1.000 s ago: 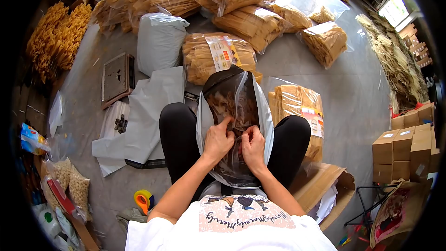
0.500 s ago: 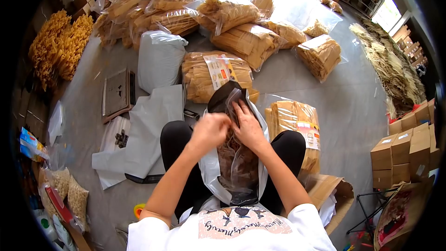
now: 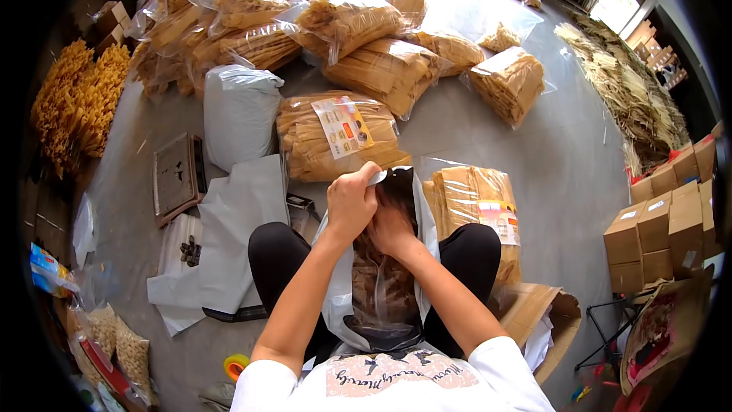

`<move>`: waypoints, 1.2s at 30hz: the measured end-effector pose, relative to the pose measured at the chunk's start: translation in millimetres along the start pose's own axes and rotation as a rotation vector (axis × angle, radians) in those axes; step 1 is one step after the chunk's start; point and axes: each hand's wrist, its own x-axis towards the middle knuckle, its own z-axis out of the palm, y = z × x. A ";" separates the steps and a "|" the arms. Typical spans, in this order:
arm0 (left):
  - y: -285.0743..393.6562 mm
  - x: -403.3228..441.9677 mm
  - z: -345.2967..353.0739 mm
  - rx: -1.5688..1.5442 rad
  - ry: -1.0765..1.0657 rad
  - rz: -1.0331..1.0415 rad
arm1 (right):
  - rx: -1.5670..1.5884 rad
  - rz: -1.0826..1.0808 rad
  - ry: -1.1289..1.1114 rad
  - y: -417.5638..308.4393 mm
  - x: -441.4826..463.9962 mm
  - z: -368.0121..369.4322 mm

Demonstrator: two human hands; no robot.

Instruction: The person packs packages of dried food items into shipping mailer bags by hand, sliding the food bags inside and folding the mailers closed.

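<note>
Between my knees lies a grey-white plastic mailing bag with a black inside. Within it sits a clear plastic bag of brown dried pieces. My left hand is closed on the mailing bag's upper rim, pinching its edge. Deep in the bag's mouth is my right hand, resting against the clear bag; its fingers are shaded and partly hidden, so I cannot make out their grip. Just right of my hands stands a clear pack of flat tan dried sheets with a label.
Ahead lie a labelled tan pack, a stuffed white sack and a heap of similar packs. To the left are a flat scale and loose grey mailing bags. An open carton and stacked boxes stand right.
My left hand has shifted up to the mailing bag's rim. My right hand has moved from the top of the clear bag down into the mailing bag's mouth. The view has turned slightly right.
</note>
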 end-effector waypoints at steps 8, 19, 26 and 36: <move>10.9 -3.2 -17.8 -0.006 -0.022 0.136 | -0.010 -0.110 -0.297 31.5 46.6 11.1; 7.2 -5.2 -29.9 -0.020 -0.051 0.013 | 0.030 0.229 -0.174 -29.0 12.2 -27.6; 20.3 -14.3 -17.5 0.116 -0.023 0.138 | 0.069 -0.065 -0.293 39.7 41.9 19.0; 17.8 -24.7 -52.5 0.080 -0.056 -0.137 | 0.030 0.102 -0.070 -28.9 -3.7 -69.6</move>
